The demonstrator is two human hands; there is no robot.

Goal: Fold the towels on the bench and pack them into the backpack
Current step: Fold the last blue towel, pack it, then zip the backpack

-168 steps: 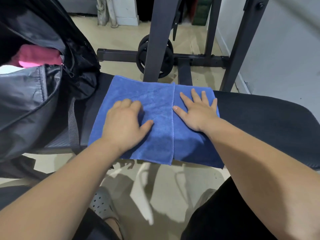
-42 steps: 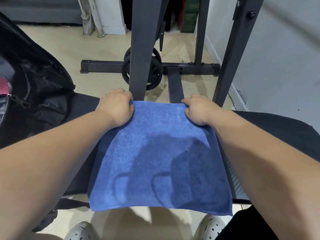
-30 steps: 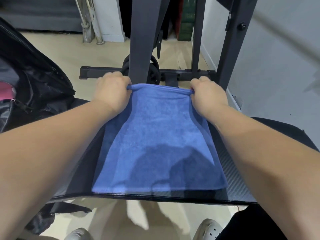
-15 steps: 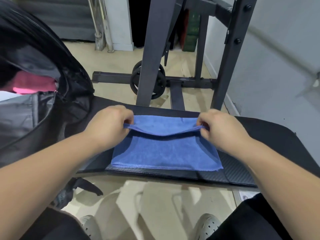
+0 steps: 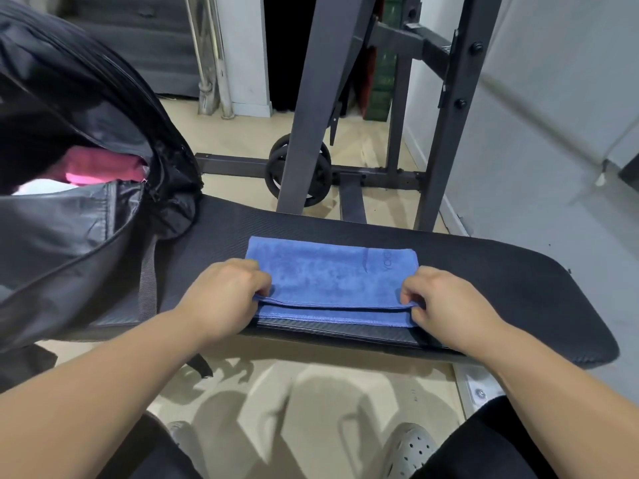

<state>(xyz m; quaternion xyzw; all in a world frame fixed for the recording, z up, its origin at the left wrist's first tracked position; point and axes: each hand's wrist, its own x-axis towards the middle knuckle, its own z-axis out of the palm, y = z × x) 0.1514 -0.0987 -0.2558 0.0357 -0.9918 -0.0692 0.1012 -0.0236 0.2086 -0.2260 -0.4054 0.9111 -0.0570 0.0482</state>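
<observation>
A blue towel (image 5: 328,274) lies folded on the black padded bench (image 5: 501,271), its top layer brought down close to the near edge. My left hand (image 5: 224,292) pinches the towel's near left corner. My right hand (image 5: 446,299) pinches the near right corner. A black backpack (image 5: 69,219) stands open at the bench's left end, with a pink towel (image 5: 103,165) showing inside it.
A dark metal rack (image 5: 311,98) with a weight plate (image 5: 299,174) stands just behind the bench. A grey wall runs along the right. Beige floor and my grey clogs (image 5: 408,447) lie below the bench's near edge.
Both hands took the towel's far edge, lifted it and pulled it toward me, folding the towel in half. The top layer now lies flat near the front edge.
</observation>
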